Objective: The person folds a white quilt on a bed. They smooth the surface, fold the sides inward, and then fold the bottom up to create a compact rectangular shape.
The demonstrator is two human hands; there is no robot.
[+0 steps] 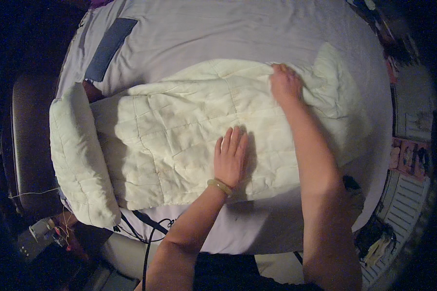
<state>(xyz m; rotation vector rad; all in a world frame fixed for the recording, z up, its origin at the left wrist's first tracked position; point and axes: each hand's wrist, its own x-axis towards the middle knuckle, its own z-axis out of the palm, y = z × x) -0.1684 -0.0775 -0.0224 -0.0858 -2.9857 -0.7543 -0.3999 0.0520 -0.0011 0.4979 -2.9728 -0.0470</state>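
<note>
A white quilted blanket [189,131] lies across the bed, wrinkled and partly folded, its stitching in large squares. My left hand [231,156], with a pale bangle [220,186] at the wrist, rests flat on the middle of it, fingers extended. Farther out and to the right, my right hand [287,83] has its fingers curled over the blanket's far edge. Beyond that hand, the cloth bunches up towards a raised corner. At the left end stands a thick white quilted roll or fold [82,156]; whether it joins the blanket I cannot tell.
A light sheet [262,32] covers the bed. On its far left lies a dark grey-blue flat piece [111,49]. Black cables [145,238] run along the near edge. A dark brown padded panel [34,145] borders the left side, and a slatted white surface [404,196] the right.
</note>
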